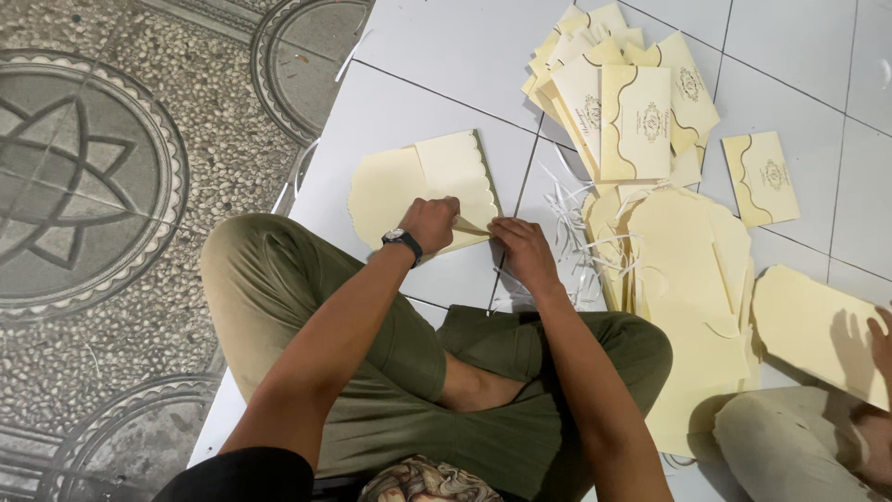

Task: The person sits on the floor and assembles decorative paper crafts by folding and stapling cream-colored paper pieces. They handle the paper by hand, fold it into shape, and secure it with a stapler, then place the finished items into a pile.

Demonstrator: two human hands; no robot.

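Two hands meet on one pale yellow card [418, 186] that lies flat on the white floor tiles [437, 102], just past the person's crossed legs in green trousers [372, 372]. This card has a wavy edge and one flap folded over. The left hand [430, 223], with a black watch [402, 242] on its wrist, presses down on the near edge of the card, fingers curled tight. The right hand [520, 249] sits just beside it at the same edge, and its fingers pinch a thin paper strip [470, 226] that runs between the two hands.

Right of the card lies a mess of white paper strips [581, 232], close to the right hand. Past those is a big heap of plain yellow sheets [683, 279]. Further from the person than the card, and to its right, is a pile of finished envelopes [618, 102] with dark curvy lines, and one more envelope [760, 178] lies alone beyond it.

Far right of the card, another person's hand [880, 346] rests on a yellow sheet [813, 330]. Left of the card, the floor is grey pebble stone [93, 186] with round patterns.
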